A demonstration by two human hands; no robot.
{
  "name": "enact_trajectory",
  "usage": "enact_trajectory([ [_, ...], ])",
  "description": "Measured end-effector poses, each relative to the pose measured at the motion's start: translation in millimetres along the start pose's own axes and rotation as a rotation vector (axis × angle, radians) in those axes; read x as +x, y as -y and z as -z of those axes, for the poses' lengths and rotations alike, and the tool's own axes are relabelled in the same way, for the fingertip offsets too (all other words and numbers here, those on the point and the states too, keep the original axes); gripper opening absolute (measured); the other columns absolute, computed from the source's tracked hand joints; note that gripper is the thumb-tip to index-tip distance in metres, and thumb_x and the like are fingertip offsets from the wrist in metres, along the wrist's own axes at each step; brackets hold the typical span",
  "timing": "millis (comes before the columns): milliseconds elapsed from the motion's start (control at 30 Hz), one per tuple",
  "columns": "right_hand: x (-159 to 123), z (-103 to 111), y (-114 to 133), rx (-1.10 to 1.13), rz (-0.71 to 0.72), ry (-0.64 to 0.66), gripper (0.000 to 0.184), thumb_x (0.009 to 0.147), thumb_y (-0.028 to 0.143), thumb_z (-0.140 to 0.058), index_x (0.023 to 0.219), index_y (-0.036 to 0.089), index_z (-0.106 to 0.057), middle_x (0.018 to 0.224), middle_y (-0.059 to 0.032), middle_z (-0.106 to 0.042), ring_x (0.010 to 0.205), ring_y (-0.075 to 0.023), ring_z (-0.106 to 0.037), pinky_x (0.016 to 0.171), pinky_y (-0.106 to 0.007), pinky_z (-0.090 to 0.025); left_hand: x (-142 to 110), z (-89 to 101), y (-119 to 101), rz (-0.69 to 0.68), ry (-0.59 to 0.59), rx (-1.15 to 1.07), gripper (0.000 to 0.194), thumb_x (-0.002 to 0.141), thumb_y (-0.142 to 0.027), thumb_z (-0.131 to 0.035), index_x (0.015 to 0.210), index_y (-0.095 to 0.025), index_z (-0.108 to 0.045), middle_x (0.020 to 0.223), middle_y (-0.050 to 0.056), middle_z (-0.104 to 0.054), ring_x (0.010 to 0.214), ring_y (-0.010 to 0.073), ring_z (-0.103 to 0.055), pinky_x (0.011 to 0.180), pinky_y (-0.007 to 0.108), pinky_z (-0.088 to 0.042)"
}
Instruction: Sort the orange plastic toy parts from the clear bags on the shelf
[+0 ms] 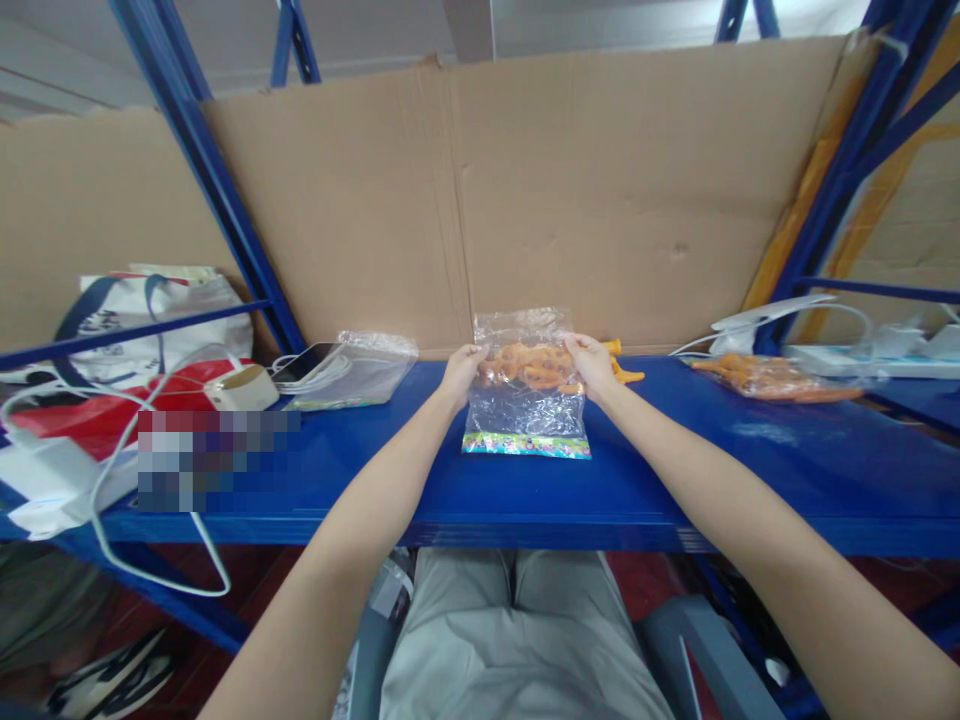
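A clear plastic bag (525, 415) with a colourful printed strip along its near edge lies in front of me on the blue shelf. My left hand (460, 372) pinches its left side, fingers closed. On the right side my right hand (590, 362) grips the bag between thumb and fingers. Orange plastic pieces (536, 367) show between my hands; whether all of these are inside or some lie behind the film, I cannot tell. More orange pieces (628, 376) stick out past my right hand, outside the bag.
A filled bag of orange pieces (772, 378) lies at right, near a white power strip (870, 360). Left are flat clear bags (375, 372), a phone (307, 363), white cables and a tote bag (172, 320). Cardboard (600, 200) and blue posts (232, 220) bound the shelf (525, 500).
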State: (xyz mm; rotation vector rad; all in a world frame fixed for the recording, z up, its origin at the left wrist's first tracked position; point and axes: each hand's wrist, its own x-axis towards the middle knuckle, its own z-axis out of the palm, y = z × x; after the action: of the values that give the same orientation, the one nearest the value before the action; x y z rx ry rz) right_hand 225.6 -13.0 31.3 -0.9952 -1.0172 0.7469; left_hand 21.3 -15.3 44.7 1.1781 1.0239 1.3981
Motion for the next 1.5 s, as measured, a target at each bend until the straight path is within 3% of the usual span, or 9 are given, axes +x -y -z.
enact_trajectory([
  [133,1,-1,-2,0.017,0.030,0.014,0.009,0.073,0.025,-0.073,0.069,0.022,-0.066,0.062,0.0022,-0.063,0.057,-0.0112,-0.053,0.051,-0.021,-0.041,1,0.6,-1,0.019,-0.036,-0.059,0.024,0.085,-0.018,-0.062,0.065,-0.019,-0.047,0.052,-0.006,-0.055,0.034,0.0070,-0.046,0.036,0.017,-0.034],
  [267,0,-1,-2,0.019,0.034,0.035,0.009,0.072,0.025,-0.074,0.068,0.022,-0.066,0.067,0.0014,-0.066,0.060,-0.0120,-0.056,0.053,-0.021,-0.043,2,0.8,0,0.008,-0.040,-0.106,0.025,0.083,-0.021,-0.065,0.065,-0.019,-0.047,0.054,-0.006,-0.053,0.034,0.0066,-0.045,0.036,0.018,-0.035],
  [433,-2,2,2,0.023,-0.101,0.042,0.020,0.081,0.037,-0.070,0.069,0.023,-0.063,0.041,0.0091,-0.039,0.039,-0.0077,-0.034,0.040,-0.020,-0.029,2,-2.1,2,-0.044,-0.100,-0.087,0.025,0.090,-0.017,-0.054,0.066,-0.020,-0.046,0.047,-0.008,-0.045,0.033,0.0067,-0.039,0.036,0.018,-0.033],
  [500,-5,3,6,0.038,-0.170,0.113,0.028,0.080,0.047,-0.072,0.070,0.022,-0.062,0.041,0.0090,-0.037,0.038,-0.0079,-0.033,0.038,-0.020,-0.028,3,-2.6,2,-0.088,-0.194,-0.104,0.024,0.094,-0.017,-0.046,0.070,-0.021,-0.044,0.046,-0.009,-0.042,0.032,0.0067,-0.037,0.037,0.017,-0.030],
  [633,-11,1,9,-0.014,-0.251,0.340,0.035,0.072,0.052,-0.079,0.068,0.020,-0.065,0.051,0.0023,-0.054,0.046,-0.0105,-0.047,0.044,-0.023,-0.041,8,1.4,2,-0.145,-0.369,-0.131,0.023,0.097,-0.020,-0.039,0.074,-0.023,-0.039,0.048,-0.011,-0.042,0.033,0.0067,-0.038,0.038,0.016,-0.030],
  [900,-4,4,9,-0.153,-0.090,0.365,0.028,0.069,0.032,-0.085,0.057,0.017,-0.065,0.063,-0.0017,-0.067,0.059,-0.0118,-0.058,0.054,-0.023,-0.045,18,14.1,3,-0.131,-0.436,-0.070,0.017,0.086,-0.016,-0.044,0.070,-0.022,-0.041,0.050,-0.008,-0.048,0.036,0.0085,-0.046,0.040,0.017,-0.032],
  [1133,3,13,12,-0.196,-0.060,0.345,0.029,0.070,0.029,-0.085,0.056,0.017,-0.063,0.059,0.0002,-0.065,0.057,-0.0108,-0.055,0.057,-0.024,-0.046,16,11.0,5,-0.118,-0.401,0.021,0.021,0.095,-0.018,-0.039,0.075,-0.022,-0.045,0.039,-0.011,-0.038,0.031,0.0079,-0.036,0.038,0.016,-0.029],
  [1333,5,18,15,-0.031,-0.192,0.255,0.036,0.079,0.047,-0.076,0.065,0.017,-0.063,0.053,0.0025,-0.057,0.046,-0.0077,-0.045,0.045,-0.019,-0.036,12,8.1,2,-0.055,-0.425,-0.068,0.020,0.098,-0.015,-0.036,0.082,-0.022,-0.046,0.044,-0.009,-0.044,0.030,0.0087,-0.042,0.038,0.017,-0.031],
  [1500,2,20,21,0.140,-0.294,0.502,0.053,0.085,0.070,-0.055,0.084,0.018,-0.065,0.068,-0.0049,-0.067,0.062,-0.0169,-0.061,0.053,-0.026,-0.048,7,5.4,-8,0.019,-0.507,-0.196,0.019,0.101,-0.016,-0.032,0.094,-0.020,-0.049,0.052,-0.008,-0.049,0.036,0.0092,-0.051,0.041,0.017,-0.037],
])
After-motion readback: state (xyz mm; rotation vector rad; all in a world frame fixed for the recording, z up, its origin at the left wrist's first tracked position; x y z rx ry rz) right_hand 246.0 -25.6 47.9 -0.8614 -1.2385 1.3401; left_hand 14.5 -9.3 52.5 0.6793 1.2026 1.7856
